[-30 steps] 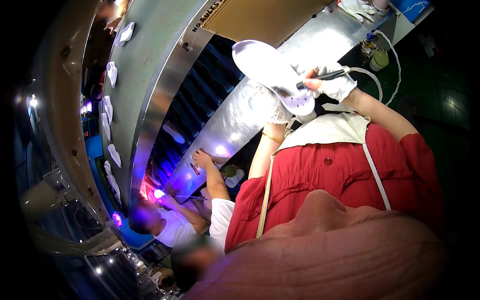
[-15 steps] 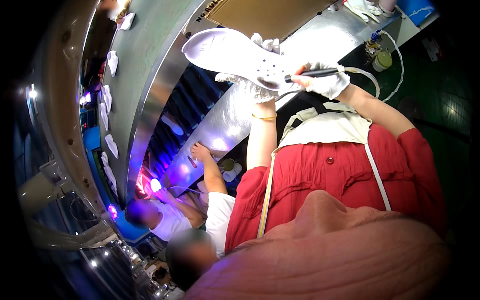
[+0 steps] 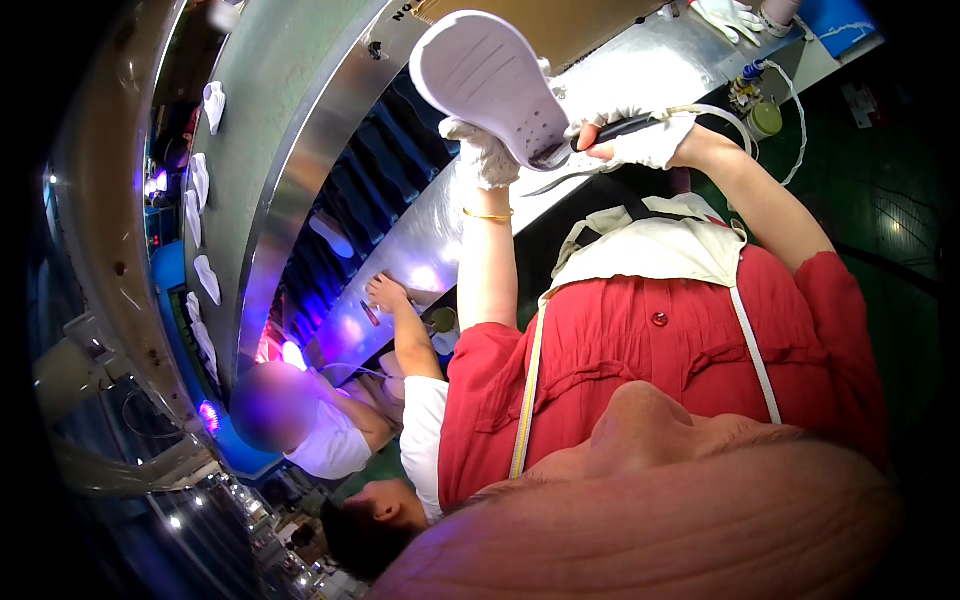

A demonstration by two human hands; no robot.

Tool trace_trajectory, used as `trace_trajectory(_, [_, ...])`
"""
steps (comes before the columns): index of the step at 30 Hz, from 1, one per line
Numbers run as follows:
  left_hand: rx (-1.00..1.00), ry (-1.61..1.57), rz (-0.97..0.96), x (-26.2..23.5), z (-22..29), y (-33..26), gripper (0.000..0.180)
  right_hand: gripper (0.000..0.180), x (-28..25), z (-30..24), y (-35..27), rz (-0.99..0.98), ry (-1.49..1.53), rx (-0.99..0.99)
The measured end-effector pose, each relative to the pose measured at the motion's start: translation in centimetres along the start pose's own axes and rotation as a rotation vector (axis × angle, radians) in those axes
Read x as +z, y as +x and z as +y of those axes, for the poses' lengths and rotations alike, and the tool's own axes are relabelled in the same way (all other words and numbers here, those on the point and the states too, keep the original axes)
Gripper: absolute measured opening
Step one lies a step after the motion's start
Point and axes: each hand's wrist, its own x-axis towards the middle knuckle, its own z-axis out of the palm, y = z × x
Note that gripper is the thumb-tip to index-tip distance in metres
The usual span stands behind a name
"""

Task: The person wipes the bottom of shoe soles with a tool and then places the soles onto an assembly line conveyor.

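At the far left of the view, a curved metal conveyor (image 3: 270, 150) carries a row of small white sole pieces (image 3: 207, 278) along its upper band, spaced apart so each can be picked off singly. Just below it, a co-worker's bare hand (image 3: 385, 293) rests flat on the shiny steel desk (image 3: 440, 240), beside a violet lamp glow (image 3: 292, 354).

Toward the middle, the person's left hand (image 3: 484, 152), in a white knit glove, is closed around the edge of a white shoe sole (image 3: 487, 78). The sole is raised clear of the desk and tilted, its perforated underside turned toward the face, seemingly so that the rim can be seen and reached while it is worked on. The sole sits above and slightly left of this hand, with the gloved fingers gripping its lower edge; a thin gold bangle (image 3: 487, 213) circles the wrist underneath.

To the right, the right hand (image 3: 642, 140), also gloved, is wrapped pen-fashion around a slim dark tool (image 3: 608, 130), whose tip meets the sole's near rim. A pale hose (image 3: 740, 115) loops from the tool's rear toward a small jar (image 3: 765, 118) on the desk, probably feeding it. The two hands are near each other, the sole bridging them. A spare white glove (image 3: 722, 14) lies at the desk's far right end.
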Motion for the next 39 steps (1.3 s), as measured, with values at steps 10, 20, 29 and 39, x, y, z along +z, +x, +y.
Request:
trace_trajectory(10, [-0.243,0.208,0.037,0.6,1.4,0.8,0.095,0.013,-0.6,-0.1,1.1,-0.038,0.222,-0.001])
trace_trajectory(20, [-0.42,0.112,0.289,-0.7,1.5,2.0,0.045,0.015,-0.2,-0.1,1.5,-0.089,0.205,0.073])
trace_trajectory(29, [-0.458,0.104,0.316,-1.2,1.5,2.3,0.041,0.009,-1.6,0.1,2.5,-0.056,0.217,0.012])
trace_trajectory(39, [-0.143,0.079,0.309,-1.1,2.4,0.2,0.051,0.011,-3.0,-0.8,1.8,-0.014,0.074,0.047])
